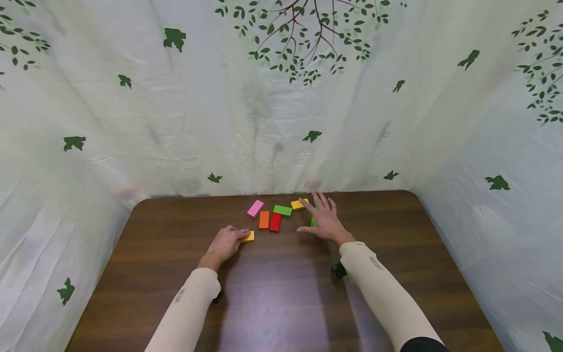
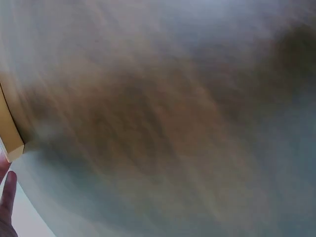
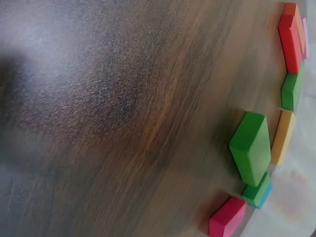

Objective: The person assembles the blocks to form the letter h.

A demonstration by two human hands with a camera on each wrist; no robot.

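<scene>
Protruding rightward, a yellow block (image 1: 249,236) is pinched by the left hand (image 1: 224,246); the right hand (image 1: 326,221), released, is spread near a green block (image 3: 254,153).

Yellow block at front (image 1: 249,236), pink block (image 1: 255,209), orange block (image 1: 264,220), red block (image 1: 275,222), long green block (image 1: 282,210), yellow block at back (image 1: 296,205), all plain solid colours. Right wrist view adds big green block (image 3: 253,148), smaller green block (image 3: 254,193) with blue block (image 3: 266,195) behind, crimson block (image 3: 227,217). Tabletop (image 1: 272,298) brown, darker wood-grain streaks. Backdrop cloth (image 1: 198,112) off-white, leafy branch print (image 1: 293,27) in dark and light green on reddish-brown twigs, plus scattered solid green patches (image 1: 174,38). Left sleeve (image 1: 186,308) and right sleeve (image 1: 387,298) cream, small dark lettering; band (image 1: 423,344) on the right one black
</scene>
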